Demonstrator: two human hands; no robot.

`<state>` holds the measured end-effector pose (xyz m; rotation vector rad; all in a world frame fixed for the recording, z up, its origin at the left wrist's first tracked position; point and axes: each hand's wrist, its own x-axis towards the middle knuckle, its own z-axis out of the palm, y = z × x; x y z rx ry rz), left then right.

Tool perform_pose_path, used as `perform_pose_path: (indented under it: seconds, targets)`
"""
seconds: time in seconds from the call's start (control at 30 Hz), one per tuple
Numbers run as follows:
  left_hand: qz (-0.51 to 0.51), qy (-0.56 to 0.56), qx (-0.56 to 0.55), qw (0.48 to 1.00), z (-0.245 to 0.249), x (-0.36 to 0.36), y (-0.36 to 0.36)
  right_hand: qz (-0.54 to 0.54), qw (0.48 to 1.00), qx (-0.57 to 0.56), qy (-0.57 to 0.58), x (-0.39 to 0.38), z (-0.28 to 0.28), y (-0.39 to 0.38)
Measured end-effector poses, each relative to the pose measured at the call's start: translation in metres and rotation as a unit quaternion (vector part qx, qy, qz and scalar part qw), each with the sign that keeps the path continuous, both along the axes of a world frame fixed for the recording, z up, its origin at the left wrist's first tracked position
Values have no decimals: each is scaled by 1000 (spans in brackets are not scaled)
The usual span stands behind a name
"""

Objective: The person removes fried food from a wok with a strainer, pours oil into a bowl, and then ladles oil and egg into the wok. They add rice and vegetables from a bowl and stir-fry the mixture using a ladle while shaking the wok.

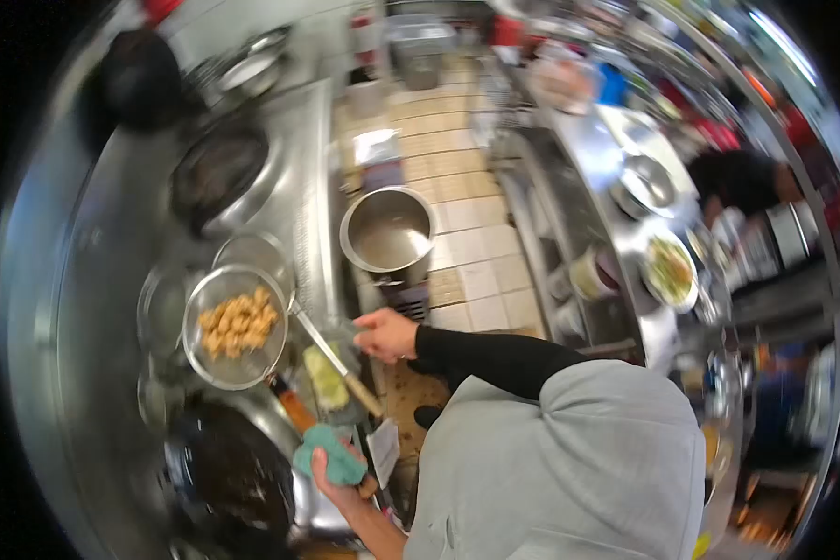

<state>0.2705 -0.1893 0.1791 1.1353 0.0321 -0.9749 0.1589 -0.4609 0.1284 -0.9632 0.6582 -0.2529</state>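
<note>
My left hand is closed around a folded green cloth, which wraps the wooden handle of a large round mesh strainer. Browned, bite-sized fried pieces lie in the strainer, held over the stove. My right hand, at the end of a black sleeve, is empty with its fingers apart. It hovers beside a long-handled utensil with a metal shaft and a pale wooden grip. That shaft runs up to a round rim partly hidden behind the strainer.
A dark, shiny wok sits below the strainer, and another blackened wok stands farther up the stove. Beyond my right hand is a deep metal pot. Across the tiled aisle, a counter holds a metal bowl and a plate of food.
</note>
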Motion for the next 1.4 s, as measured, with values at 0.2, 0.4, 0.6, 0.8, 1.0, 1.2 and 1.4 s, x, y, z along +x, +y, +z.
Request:
perform_pose_path:
  seconds: [0.2, 0.4, 0.6, 0.8, 1.0, 1.2, 1.4]
  targets:
    - [-149, -38, 1, 988, 29, -30, -38, -90, 993, -73, 2, -107, 21, 1]
    - [-328, -4, -23, 944, 48, -102, -119, -304, 947, -100, 30, -252, 59, -7]
    - [-471, -83, -54, 877, 45, -203, -235, -504, 788, -280, 218, -414, 51, -27]
    - [-577, -149, -73, 800, 101, -335, -347, -582, 661, -351, 317, -539, 54, -49]
    - [-661, -250, -77, 703, 120, -424, -414, -617, 598, -338, 383, -584, 83, -57]
    - [-648, -426, -55, 629, 118, -460, -442, -632, 587, -309, 402, -600, 75, -62]
    - [-576, -629, -82, 516, 116, -469, -445, -630, 591, -262, 430, -609, 78, -55]
